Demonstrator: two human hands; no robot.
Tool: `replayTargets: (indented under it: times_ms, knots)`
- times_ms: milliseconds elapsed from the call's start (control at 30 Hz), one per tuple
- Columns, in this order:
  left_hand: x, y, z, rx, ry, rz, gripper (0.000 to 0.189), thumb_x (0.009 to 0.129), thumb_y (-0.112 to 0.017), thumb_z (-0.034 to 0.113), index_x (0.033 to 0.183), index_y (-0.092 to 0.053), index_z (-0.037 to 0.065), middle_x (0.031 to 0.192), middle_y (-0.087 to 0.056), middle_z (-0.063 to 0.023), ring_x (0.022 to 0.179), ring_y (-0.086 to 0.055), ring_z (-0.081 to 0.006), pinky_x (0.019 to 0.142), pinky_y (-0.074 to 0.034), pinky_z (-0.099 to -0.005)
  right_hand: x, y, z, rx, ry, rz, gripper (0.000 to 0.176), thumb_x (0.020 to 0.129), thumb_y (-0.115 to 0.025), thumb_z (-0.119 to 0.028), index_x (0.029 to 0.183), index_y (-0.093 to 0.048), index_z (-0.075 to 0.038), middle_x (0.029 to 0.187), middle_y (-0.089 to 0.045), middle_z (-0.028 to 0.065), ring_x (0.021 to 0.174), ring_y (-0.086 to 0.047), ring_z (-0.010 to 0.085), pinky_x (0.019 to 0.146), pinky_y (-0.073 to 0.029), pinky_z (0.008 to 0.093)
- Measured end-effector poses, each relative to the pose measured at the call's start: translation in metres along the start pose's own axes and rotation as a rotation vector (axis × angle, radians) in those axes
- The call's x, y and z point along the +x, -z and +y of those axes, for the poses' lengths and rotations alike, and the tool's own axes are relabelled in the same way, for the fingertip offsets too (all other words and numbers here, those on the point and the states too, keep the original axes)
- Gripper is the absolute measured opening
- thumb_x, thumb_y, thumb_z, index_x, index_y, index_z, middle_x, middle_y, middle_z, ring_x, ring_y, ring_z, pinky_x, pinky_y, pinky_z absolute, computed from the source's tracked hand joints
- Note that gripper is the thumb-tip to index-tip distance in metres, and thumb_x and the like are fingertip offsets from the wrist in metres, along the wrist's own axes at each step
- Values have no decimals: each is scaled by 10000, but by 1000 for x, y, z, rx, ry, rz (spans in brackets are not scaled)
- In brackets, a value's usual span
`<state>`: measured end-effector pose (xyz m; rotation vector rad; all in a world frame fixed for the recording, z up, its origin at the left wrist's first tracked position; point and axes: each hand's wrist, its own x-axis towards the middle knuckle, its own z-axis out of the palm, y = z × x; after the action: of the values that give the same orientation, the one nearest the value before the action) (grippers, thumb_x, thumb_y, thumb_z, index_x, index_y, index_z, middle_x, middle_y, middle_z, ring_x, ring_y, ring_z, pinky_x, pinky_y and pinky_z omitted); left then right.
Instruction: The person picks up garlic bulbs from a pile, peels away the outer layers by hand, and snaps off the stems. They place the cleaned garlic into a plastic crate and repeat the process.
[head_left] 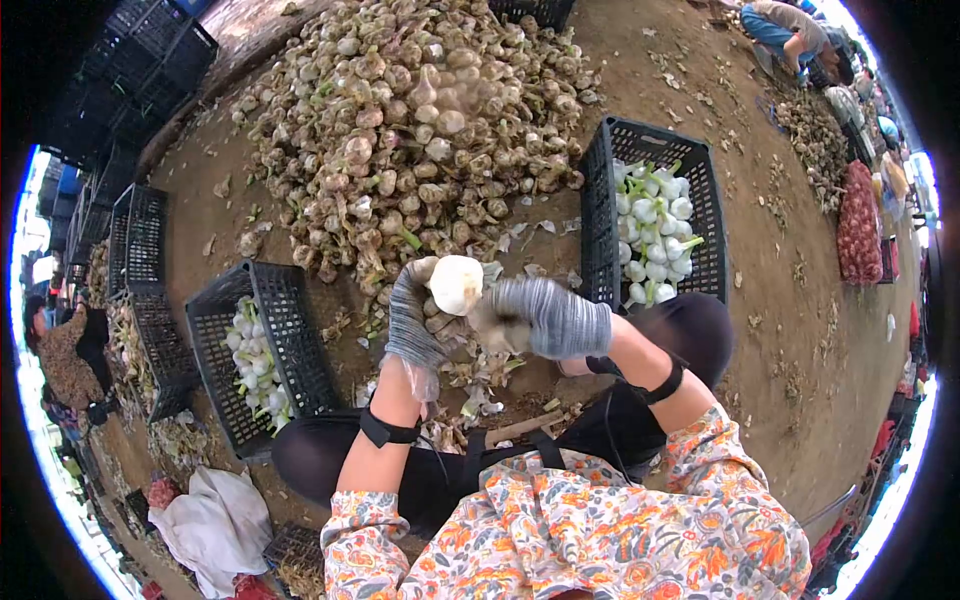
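A peeled-looking white garlic bulb (457, 284) is in my left hand (414, 312), whose grey striped glove closes round its left side. Close against the bulb's right side is my right hand (540, 316), in a similar glove. Motion smears its fingers, so what they hold, if anything, does not show. In front of both hands rises a large heap of unclean garlic (400, 140) with dirty skins. Loose skins and trimmings (480, 385) lie on the ground below the hands.
At right stands a black crate (716, 215) holding cleaned white garlic; another such crate (285, 325) is at left. More crates (140, 240) line the far left. A red net sack (860, 225) and a bending person (790, 30) are at far right. A white sack (215, 525) lies lower left.
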<state>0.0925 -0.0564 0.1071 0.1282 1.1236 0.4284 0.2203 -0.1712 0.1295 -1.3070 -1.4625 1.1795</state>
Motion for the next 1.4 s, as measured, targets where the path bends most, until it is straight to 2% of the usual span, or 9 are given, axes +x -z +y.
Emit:
replayTargets:
  times_ms: [67, 267, 467, 633, 733, 767, 867, 1267, 1400]
  knots:
    - [18, 27, 10, 33, 127, -558, 316, 790, -527, 345, 766, -588, 36, 428, -467, 18, 311, -431, -111, 285, -395, -238, -8, 9, -4, 109, -167, -313, 138, 812, -565, -78, 929, -588, -8, 849, -605, 92, 778, -555, 145, 706, -461, 293]
    - [11, -2, -14, 38, -87, -16, 278, 781, -525, 340, 751, -571, 68, 404, -415, 44, 301, -385, -83, 262, -332, -225, 8, 5, 60, -28, -370, 532, 243, 723, -695, -120, 935, -596, -56, 910, -607, 123, 797, -589, 210, 690, -500, 329]
    - [46, 24, -36, 627, 20, -162, 385, 767, -586, 481, 875, -577, 111, 597, -521, 9, 400, -444, -101, 346, -363, -236, -3, -18, 89, 1279, -598, 638, 400, 762, -651, -216, 1086, -482, -52, 946, -567, 113, 766, -579, 214, 607, -529, 326]
    - [173, 102, -48, 902, -586, -88, 293, 842, -550, 308, 979, -530, 51, 799, -564, -57, 681, -516, -157, 641, -448, -296, -66, 28, 144, 1695, 22, 1378, 408, 785, -564, -333, 1001, -511, 9, 891, -551, 162, 719, -567, 263, 628, -539, 347]
    - [213, 120, -12, 1543, -1098, 549, 568, 714, -659, 344, 1103, -475, -27, 1075, -527, -201, 942, -523, -345, 881, -412, -367, -79, 36, 121, 1507, 60, 1509, 436, 809, -526, -372, 996, -528, 22, 866, -585, 130, 673, -572, 186, 584, -523, 288]
    - [175, 81, 13, 1585, -793, 622, 671, 666, -680, 391, 1136, -471, -41, 1120, -508, -259, 1033, -497, -378, 905, -390, -400, -76, 37, 131, 1527, 141, 1398, 290, 839, -495, -278, 941, -538, -10, 850, -583, 104, 669, -570, 177, 597, -506, 253]
    - [211, 92, 68, 1617, -1085, 591, 623, 660, -676, 372, 1110, -524, -31, 1129, -525, -253, 1054, -494, -372, 914, -382, -395, -37, 29, 76, 1268, 41, 1369, 36, 818, -519, -73, 808, -544, -50, 773, -569, 71, 639, -578, 163, 525, -475, 226]
    - [352, 174, 97, 2029, -667, 706, 690, 815, -557, 255, 1344, -220, -34, 1390, -274, -173, 1271, -294, -257, 1049, -234, -316, -3, -32, 126, 1069, -779, 617, 396, 789, -619, -355, 1042, -589, -51, 930, -610, 113, 862, -566, 257, 682, -498, 343]
    - [277, 110, 54, 914, -683, 196, 438, 808, -525, 316, 1112, -372, 40, 1064, -398, -116, 913, -398, -235, 766, -322, -316, 9, -45, 134, 384, -605, 534, 524, 752, -623, -423, 1056, -553, -1, 987, -594, 186, 928, -557, 306, 827, -437, 388]
